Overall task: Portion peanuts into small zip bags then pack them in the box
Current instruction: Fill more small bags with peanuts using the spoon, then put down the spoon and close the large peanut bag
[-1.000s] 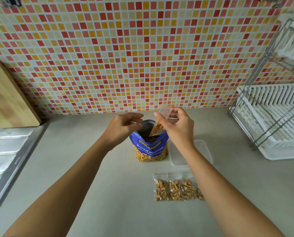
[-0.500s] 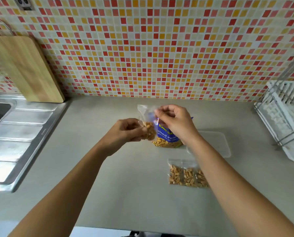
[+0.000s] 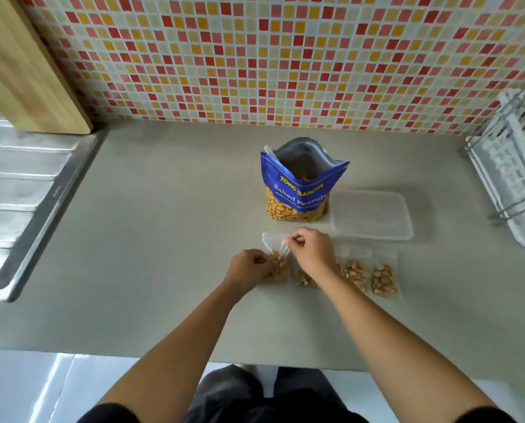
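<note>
We see the small zip bag (image 3: 275, 254) held between both hands just above the front middle of the desk (image 3: 163, 239), standing roughly upright with its clear top part tilted a little to the left. A clump of peanuts (image 3: 278, 265) sits in its lower half. The left hand (image 3: 249, 268) has its fingers curled round that lower part, gripping the bag at the peanuts. The right hand (image 3: 311, 251) pinches the bag's upper edge between thumb and fingertips, with the other fingers curled in. We cannot tell whether the bag's bottom touches the desk or whether its zip is closed.

Just to the right, partly under the right wrist, three filled bags lie flat on the desk in a row: the nearest (image 3: 305, 279) mostly hidden by the hand, the next (image 3: 355, 274) and the last (image 3: 384, 279) in plain sight, each with peanuts at its near end.

Behind the hands stands the blue pouch (image 3: 299, 190), marked "Salted Peanuts", upright with its mouth open and its silver lining showing. The clear plastic box (image 3: 371, 215) lies just beside the pouch on its right, behind the row of bags.

Further out we see a steel sink drainboard (image 3: 20, 190) at the left, a wooden board (image 3: 20, 71) leaning on the tiled wall (image 3: 285, 56) above it, and a white dish rack (image 3: 514, 166) at the right edge.
</note>
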The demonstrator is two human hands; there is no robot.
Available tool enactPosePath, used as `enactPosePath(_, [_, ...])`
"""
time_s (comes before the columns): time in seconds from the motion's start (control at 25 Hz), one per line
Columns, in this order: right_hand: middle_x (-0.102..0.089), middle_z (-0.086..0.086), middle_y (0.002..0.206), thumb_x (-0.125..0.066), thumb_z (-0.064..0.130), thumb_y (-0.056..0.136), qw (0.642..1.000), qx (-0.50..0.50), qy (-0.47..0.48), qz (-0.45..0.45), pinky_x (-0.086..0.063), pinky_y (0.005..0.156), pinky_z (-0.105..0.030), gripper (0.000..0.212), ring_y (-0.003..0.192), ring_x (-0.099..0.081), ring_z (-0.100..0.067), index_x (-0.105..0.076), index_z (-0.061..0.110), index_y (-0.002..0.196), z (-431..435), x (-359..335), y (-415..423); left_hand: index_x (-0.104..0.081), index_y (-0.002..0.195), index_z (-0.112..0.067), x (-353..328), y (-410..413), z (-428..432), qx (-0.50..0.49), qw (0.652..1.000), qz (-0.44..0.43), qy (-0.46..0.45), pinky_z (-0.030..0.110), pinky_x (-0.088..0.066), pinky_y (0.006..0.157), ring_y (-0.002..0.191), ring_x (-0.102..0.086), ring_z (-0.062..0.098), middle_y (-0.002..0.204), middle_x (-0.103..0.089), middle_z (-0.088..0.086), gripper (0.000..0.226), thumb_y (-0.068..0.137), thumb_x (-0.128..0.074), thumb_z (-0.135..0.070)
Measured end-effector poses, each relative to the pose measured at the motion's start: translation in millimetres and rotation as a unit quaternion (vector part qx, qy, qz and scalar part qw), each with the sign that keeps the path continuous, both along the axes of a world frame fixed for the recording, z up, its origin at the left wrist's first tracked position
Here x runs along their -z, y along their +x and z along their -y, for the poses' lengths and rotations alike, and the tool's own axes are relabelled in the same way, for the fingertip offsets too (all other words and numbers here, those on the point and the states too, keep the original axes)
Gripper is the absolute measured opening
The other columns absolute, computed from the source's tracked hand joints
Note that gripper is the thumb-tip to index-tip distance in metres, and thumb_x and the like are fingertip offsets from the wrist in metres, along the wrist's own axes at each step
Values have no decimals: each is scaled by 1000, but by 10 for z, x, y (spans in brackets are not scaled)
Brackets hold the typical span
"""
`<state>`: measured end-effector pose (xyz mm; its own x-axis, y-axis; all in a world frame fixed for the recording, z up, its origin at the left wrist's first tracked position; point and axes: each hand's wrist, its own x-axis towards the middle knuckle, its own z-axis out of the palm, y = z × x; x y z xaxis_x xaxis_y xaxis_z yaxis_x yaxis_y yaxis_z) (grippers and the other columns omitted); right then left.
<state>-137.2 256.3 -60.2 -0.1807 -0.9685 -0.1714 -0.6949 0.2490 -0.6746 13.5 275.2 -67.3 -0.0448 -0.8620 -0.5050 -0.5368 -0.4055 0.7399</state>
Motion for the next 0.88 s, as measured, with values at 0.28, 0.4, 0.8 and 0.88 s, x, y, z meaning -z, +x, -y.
enactPosePath(0.28, [-73, -5, 96, -59, 33, 84, 986, -22, -2, -165, -49, 73, -33, 21, 93, -64, -30, -68, 18, 95, 61, 255, -34, -57, 99, -7, 138, -188, 18, 31, 989, 135, -57, 36, -50, 70, 86, -62, 32, 96, -67, 15, 33, 82, -66, -33])
enactPosePath(0.4, [-70, -6, 95, -63, 41, 82, 994, 3, -54, -98, -49, 72, -32, 32, 90, -63, -27, -67, 15, 99, -6, 165, -44, -54, 113, -6, 2, -148, 34, 15, 982, 166, -90, 33, -47, 77, 95, -62, 31, 100, -68, 13, 45, 87, -56, -43])
enactPosePath(0.8, [-62, -4, 86, -55, 29, 91, 911, 85, -403, -21, -42, 74, -21, 23, 81, -55, -16, -62, 7, 93, 392, -1030, -261, -62, 113, -7, -1269, -127, 913, -129, 944, 57, -300, 6, -36, 59, 83, -52, 7, 105, -65, 7, 39, 91, -53, -38])
enactPosePath(0.88, [-63, -9, 109, -52, 33, 92, 952, 77, -292, -47, -43, 87, -30, 34, 102, -56, -23, -59, 7, 113, 521, -1007, -340, -61, 119, -8, -1268, -191, 1017, -82, 955, 93, -269, 16, -36, 64, 88, -49, 10, 114, -61, 9, 44, 90, -55, -40])
